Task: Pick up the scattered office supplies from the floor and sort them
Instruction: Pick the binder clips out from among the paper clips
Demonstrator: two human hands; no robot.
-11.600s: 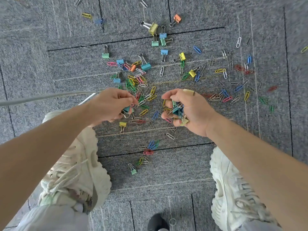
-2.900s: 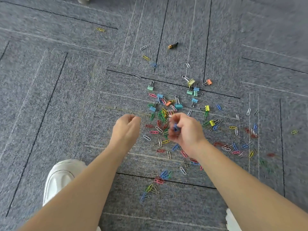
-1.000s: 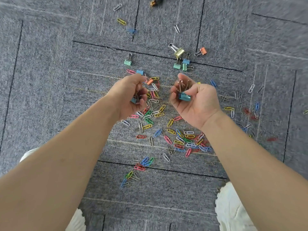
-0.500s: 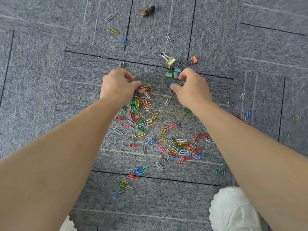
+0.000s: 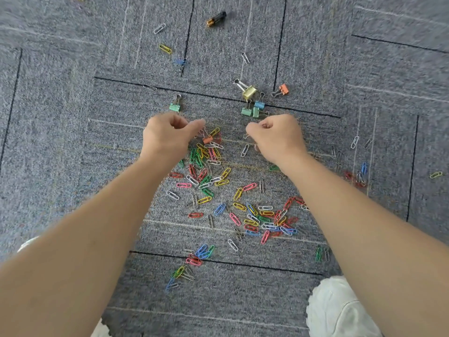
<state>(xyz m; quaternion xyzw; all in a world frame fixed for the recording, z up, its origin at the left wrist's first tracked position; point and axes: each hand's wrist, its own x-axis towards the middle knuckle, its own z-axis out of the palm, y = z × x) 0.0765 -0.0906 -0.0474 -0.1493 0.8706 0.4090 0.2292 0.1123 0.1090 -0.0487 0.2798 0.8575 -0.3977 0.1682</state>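
Half a second ago both our hands were stretched up to the binder clips [image 5: 249,91] at upper centre. Now they have drawn back a little, uncovering a green binder clip [image 5: 175,107] just above our left hand [image 5: 167,138]. That hand is loosely curled, thumb and forefinger parted beside an orange binder clip [image 5: 207,139]; whether it carries anything we cannot tell. Our right hand [image 5: 277,136] is fisted with a wire loop peeping out, so we judge it holds binder clips. Most paper clips [image 5: 239,206] lie on the carpet [image 5: 60,117] between our forearms, so much gathering remains. Bare carpet opens left and right; our shoe [image 5: 340,310] crowds the lower right.
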